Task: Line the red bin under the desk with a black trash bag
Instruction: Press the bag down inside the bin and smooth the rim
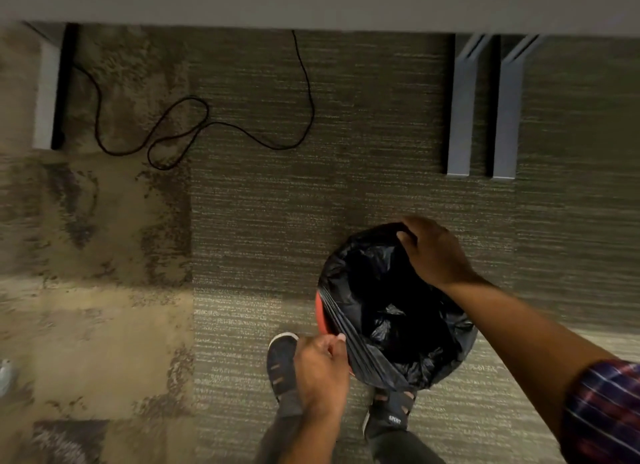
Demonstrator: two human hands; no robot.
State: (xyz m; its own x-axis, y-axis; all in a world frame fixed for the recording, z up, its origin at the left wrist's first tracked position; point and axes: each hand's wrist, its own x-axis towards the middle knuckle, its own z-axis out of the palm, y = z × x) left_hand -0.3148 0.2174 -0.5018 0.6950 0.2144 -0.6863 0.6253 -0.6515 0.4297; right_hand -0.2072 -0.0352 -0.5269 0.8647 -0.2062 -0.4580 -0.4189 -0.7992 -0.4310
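The red bin (321,315) stands on the carpet in front of my feet; only a strip of its red rim shows at the left. A black trash bag (391,311) fills its mouth and drapes over most of the rim. My right hand (433,252) grips the bag's edge at the far side of the rim. My left hand (320,370) pinches the bag's stretched edge at the near-left side, beside the exposed red rim.
The desk edge (311,3) runs across the top. Grey desk legs stand at the left (48,93) and right (460,117). A black cable (207,124) loops on the carpet beneath the desk. My two dark shoes (282,366) stand just behind the bin.
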